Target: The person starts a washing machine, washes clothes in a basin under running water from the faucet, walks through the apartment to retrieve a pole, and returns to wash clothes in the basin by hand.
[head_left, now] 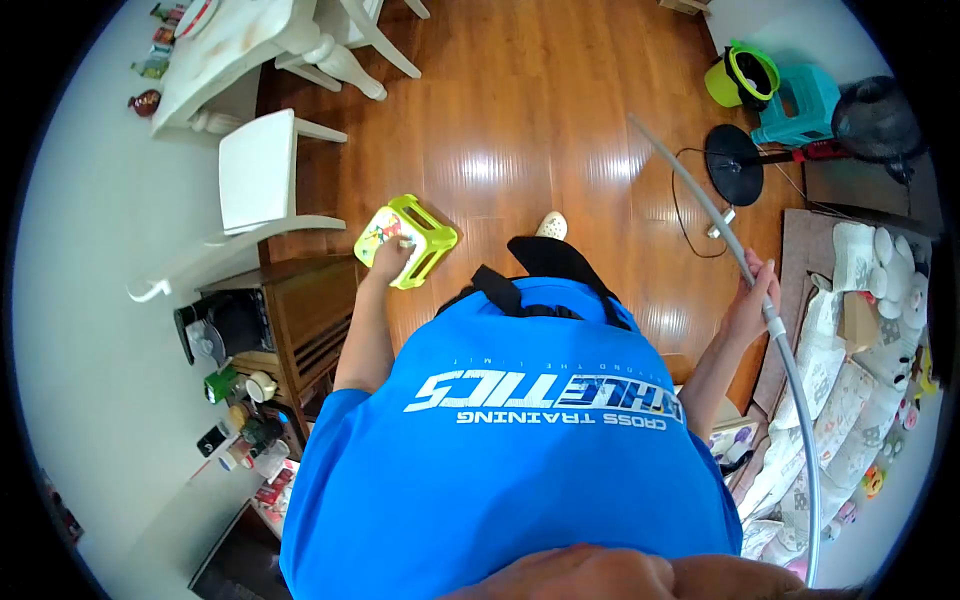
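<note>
My left hand (393, 260) is closed on the edge of a small yellow-green stool (430, 243), which has a picture on its seat. The stool is tilted, its legs pointing right. On the other side, my right hand (752, 303) is wrapped round a long grey tube (790, 370). The tube's thin upper end slants up and left over the wooden floor, and its lower part curves down past my right side. How the tube ends at the bottom is hidden.
A white chair (258, 172) and white table (235, 45) are at the upper left, with a wooden cabinet (320, 310) below. To the right are a bin (725, 82), a teal stool (800, 100), a fan base (733, 165) with a cable, and a sofa (800, 420). Wooden floor (530, 130) lies ahead.
</note>
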{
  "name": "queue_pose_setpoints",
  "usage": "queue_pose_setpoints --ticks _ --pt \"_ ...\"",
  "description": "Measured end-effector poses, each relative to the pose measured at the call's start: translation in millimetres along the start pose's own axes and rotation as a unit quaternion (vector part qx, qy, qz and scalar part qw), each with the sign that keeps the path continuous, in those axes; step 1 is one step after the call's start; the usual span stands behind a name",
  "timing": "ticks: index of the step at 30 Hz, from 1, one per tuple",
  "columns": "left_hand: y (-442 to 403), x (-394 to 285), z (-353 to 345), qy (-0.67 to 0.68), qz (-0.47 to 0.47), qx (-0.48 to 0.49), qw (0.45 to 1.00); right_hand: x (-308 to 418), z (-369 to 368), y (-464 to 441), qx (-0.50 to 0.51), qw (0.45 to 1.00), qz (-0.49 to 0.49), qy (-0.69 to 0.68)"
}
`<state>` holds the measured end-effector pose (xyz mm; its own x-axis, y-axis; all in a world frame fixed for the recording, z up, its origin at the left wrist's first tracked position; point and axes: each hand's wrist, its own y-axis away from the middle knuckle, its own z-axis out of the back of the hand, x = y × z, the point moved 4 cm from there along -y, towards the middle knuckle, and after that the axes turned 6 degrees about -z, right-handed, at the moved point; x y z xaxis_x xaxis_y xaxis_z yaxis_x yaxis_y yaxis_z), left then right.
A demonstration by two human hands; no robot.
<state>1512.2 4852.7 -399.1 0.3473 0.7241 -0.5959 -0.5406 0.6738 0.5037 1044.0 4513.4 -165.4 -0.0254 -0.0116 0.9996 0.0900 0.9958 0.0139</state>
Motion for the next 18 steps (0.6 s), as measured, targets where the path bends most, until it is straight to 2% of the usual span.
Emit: queue_pose_setpoints --ticks 1,3,4,5,8,9,10,12,14,16,18 --pt "0.7 3.9 -1.8 -0.021 0.035 0.046 0.998 3.5 -17.6 -23.8 0.007 1.0 0.007 -0.014" --pt "10.0 26.1 -6.9 0.044 0.134 0.057 0.988 14.6 -52.9 -66.2 0.025 0.999 0.021 0.013" --pt "11.5 27.4 -2.8 -0.019 0.134 0.068 0.989 18.9 -69.4 -85.6 0.043 0.997 0.04 0.044" --pt "14.6 38.8 -5.3 0.03 0.18 0.056 0.982 15.2 -80.5 -109.0 0.063 0.995 0.055 0.051" --pt "14.9 10.4 1.4 0.098 0.25 -0.004 0.963 18.9 -137.1 -162.5 0.096 0.993 0.052 0.04" --pt "13.1 30.0 -11.6 0.104 0.257 -0.008 0.961 14.7 -154.4 -181.6 0.106 0.992 0.051 0.041" --pt "6.6 71.2 -35.6 0.199 0.259 -0.015 0.945 9.5 -172.6 -201.5 0.109 0.992 0.053 0.04" --pt "-20.3 3.1 -7.6 0.168 0.244 0.032 0.955 0.4 -207.8 -235.7 0.111 0.992 0.057 0.036" --pt "-56.5 30.6 -21.8 0.164 0.237 0.09 0.953 -5.6 -240.7 -265.0 0.113 0.993 0.04 0.018" --pt "-109.4 37.0 -9.6 0.171 0.261 0.082 0.946 -9.0 -269.6 -294.1 0.122 0.989 0.057 0.064" --pt "-168.9 4.6 40.1 0.027 0.218 0.071 0.973 -4.4 -299.9 -317.5 0.118 0.99 0.04 0.068"
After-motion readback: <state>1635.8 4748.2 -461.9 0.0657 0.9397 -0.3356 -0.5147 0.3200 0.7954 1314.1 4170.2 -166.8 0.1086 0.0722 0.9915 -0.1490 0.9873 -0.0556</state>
